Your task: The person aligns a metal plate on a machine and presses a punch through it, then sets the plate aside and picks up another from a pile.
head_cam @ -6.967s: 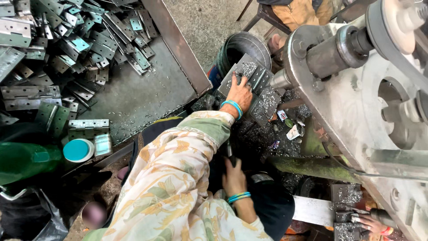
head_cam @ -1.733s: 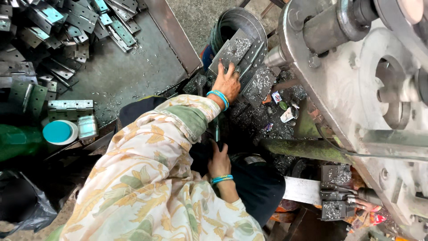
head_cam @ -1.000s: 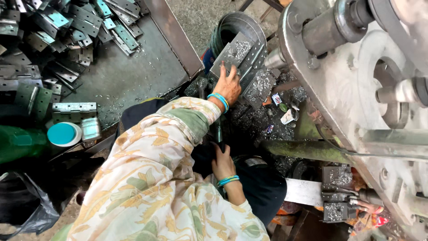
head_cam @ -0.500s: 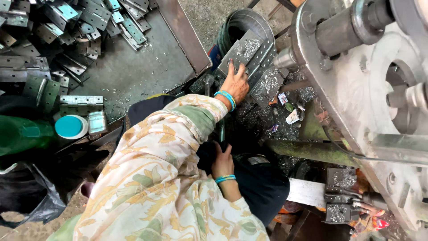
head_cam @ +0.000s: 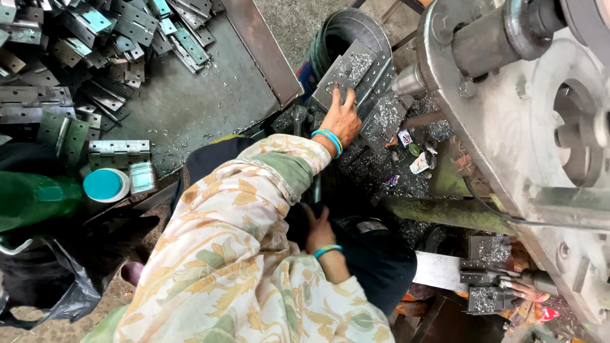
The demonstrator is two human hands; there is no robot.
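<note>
My left hand (head_cam: 341,117), with a blue bangle at the wrist, presses with spread fingers on a grey metal plate (head_cam: 356,67) strewn with shavings. The plate lies tilted against the spindle tip (head_cam: 406,81) of a large grey machine (head_cam: 508,95). My right hand (head_cam: 318,232), also in a blue bangle, sits low by my lap with its fingers around a dark upright lever (head_cam: 316,187). A floral sleeve covers my left arm.
A steel tray (head_cam: 190,108) at the left holds several metal hinges (head_cam: 95,38). A teal-capped can (head_cam: 105,184), a green bottle (head_cam: 32,200) and a black bag (head_cam: 44,286) lie lower left. A round bucket (head_cam: 343,25) stands behind the plate. Metal shavings (head_cam: 406,171) litter the machine bed.
My left hand has stayed on the plate, its fingers now slightly farther up it. My right hand remains on the lever. The view has shifted a little.
</note>
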